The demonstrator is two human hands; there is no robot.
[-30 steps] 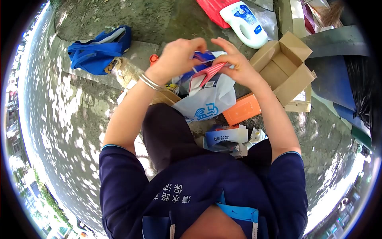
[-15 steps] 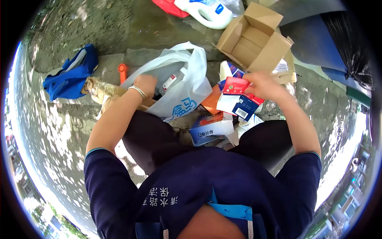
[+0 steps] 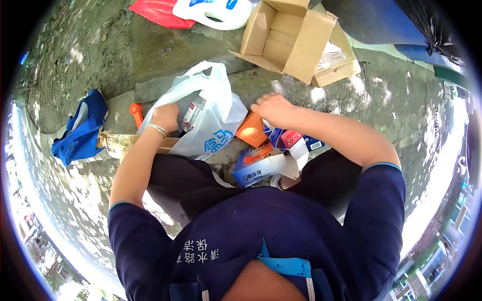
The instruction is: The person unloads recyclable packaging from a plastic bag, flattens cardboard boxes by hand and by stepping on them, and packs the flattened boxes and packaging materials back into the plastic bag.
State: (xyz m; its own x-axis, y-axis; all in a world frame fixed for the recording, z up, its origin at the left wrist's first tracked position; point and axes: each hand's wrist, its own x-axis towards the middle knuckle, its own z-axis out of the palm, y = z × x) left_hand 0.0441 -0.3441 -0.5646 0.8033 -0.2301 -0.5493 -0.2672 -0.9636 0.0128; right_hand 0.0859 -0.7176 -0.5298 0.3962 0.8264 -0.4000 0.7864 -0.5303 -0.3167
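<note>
My left hand (image 3: 165, 118), with a bracelet at the wrist, is at the mouth of a white plastic bag (image 3: 213, 120); its fingers are hidden. A clear bottle with a red and white label (image 3: 191, 116) lies inside the bag. My right hand (image 3: 272, 109) is bent over beside an orange box (image 3: 252, 131), to the right of the bag, and its fingers are curled so that I cannot make out anything in them. A flattened blue and red carton (image 3: 291, 138) lies below this hand. Nearer my legs is a blue and white box (image 3: 256, 168).
An open cardboard box (image 3: 281, 40) stands at the top, beside a white detergent bottle (image 3: 221, 14) and a red bag (image 3: 158, 11). At the left lie a blue cloth bag (image 3: 80, 130), an orange object (image 3: 136, 114) and a cardboard piece (image 3: 118, 143). Black plastic hangs top right.
The red and blue carton has left my right hand and lies on the pile. That hand has moved left towards the bag. My left hand remains at the bag. The view has shifted.
</note>
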